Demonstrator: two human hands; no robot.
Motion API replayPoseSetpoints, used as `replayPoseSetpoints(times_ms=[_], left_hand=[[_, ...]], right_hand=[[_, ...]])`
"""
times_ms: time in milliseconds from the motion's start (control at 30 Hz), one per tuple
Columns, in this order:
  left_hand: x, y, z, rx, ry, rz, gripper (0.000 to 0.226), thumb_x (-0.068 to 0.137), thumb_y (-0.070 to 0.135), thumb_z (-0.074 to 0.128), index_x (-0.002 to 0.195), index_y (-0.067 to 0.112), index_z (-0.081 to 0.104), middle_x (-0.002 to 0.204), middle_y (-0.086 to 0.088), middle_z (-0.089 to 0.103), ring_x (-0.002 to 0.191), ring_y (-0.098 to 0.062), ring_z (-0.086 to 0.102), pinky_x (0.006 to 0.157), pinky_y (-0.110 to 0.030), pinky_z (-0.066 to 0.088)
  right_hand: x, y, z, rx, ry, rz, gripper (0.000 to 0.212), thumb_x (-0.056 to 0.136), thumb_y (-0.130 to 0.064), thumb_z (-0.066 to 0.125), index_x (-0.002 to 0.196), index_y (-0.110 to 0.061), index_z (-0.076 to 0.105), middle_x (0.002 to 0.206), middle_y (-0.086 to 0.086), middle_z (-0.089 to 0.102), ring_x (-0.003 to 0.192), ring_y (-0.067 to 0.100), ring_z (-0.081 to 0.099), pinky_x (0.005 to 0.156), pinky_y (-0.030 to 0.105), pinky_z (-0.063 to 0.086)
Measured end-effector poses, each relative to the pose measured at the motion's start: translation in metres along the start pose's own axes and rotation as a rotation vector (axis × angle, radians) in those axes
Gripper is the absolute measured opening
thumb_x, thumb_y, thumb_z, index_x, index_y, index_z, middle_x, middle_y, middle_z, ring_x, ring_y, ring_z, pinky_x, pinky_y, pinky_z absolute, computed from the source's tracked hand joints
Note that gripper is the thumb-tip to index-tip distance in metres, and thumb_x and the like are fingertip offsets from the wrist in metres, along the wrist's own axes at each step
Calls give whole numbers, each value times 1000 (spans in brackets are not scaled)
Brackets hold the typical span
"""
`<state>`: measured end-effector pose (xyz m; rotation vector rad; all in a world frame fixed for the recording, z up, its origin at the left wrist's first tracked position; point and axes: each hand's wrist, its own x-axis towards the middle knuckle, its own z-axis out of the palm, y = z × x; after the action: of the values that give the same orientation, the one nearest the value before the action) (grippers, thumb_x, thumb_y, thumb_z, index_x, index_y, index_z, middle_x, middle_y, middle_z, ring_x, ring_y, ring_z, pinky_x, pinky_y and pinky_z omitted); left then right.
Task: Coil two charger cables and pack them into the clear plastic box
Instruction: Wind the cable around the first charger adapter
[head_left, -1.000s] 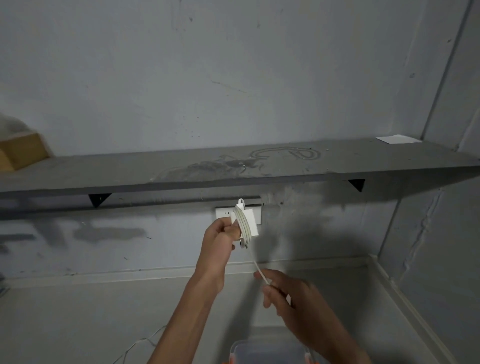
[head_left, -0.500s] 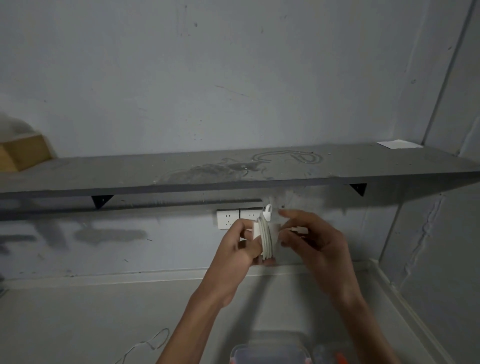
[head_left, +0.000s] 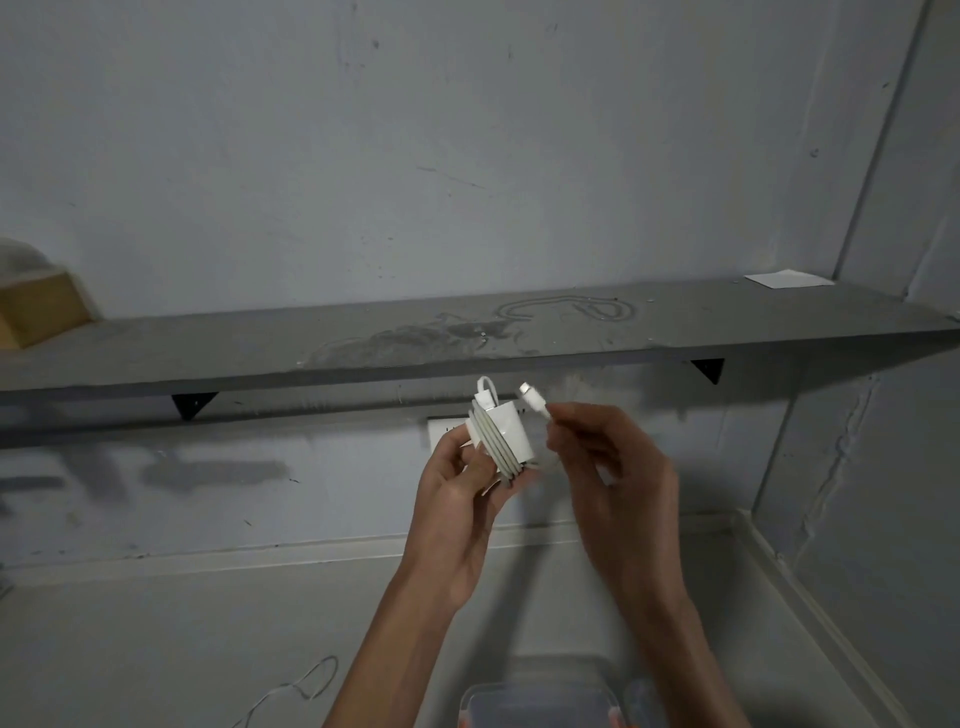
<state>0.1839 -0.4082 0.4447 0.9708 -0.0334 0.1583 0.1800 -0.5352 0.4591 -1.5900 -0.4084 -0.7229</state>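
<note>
Clear plastic box (head_left: 540, 704), contents indiscernible.

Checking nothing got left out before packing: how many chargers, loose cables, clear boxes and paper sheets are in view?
White charger with cable wound round it, held in left hand: 1
Loose white cable: 1
Clear plastic box: 1
White paper sheet on shelf: 1
Total: 4
</note>
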Motion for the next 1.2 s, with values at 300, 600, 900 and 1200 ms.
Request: replayPoseSetpoints(times_ms=[300, 600, 900, 1200], left_hand=[[-2, -2, 7, 91, -34, 81, 37, 86, 12, 60, 123, 5, 60, 124, -19, 65, 113, -31, 65, 95, -43, 54], [-8, -14, 11, 388, -97, 77, 27, 97, 8, 52, 123, 10, 62, 114, -13, 71, 111, -28, 66, 101, -40, 51], [-2, -13, 2, 532, -87, -38, 25, 93, 3, 55, 114, 10, 66, 111, -12, 72, 107, -23, 68, 100, -38, 51], [-6, 9, -4, 814, -148, -83, 26, 77, 8, 53, 101, 10, 63, 92, -17, 62, 92, -32, 61, 94, -44, 49]], right_hand=[[1, 1, -16, -588, -37, -178, 18, 85, -3, 68, 90, -20, 73, 86, -7, 66, 69, 11, 62, 54, 29, 52], [-3, 7, -14, -725, 50, -181, 16, 79, -8, 74, 86, -23, 76, 76, -9, 68, 71, 14, 61, 52, 10, 29], [-14, 25, 1, -184, 3, -73, 41, 92, 6, 55, 123, -19, 65, 112, -6, 72, 101, -4, 66, 84, 13, 52], [42, 14, -5, -535, -557, -351, 23, 93, -29, 57, 112, -34, 69, 115, -15, 68, 112, 7, 58, 94, 28, 48]])
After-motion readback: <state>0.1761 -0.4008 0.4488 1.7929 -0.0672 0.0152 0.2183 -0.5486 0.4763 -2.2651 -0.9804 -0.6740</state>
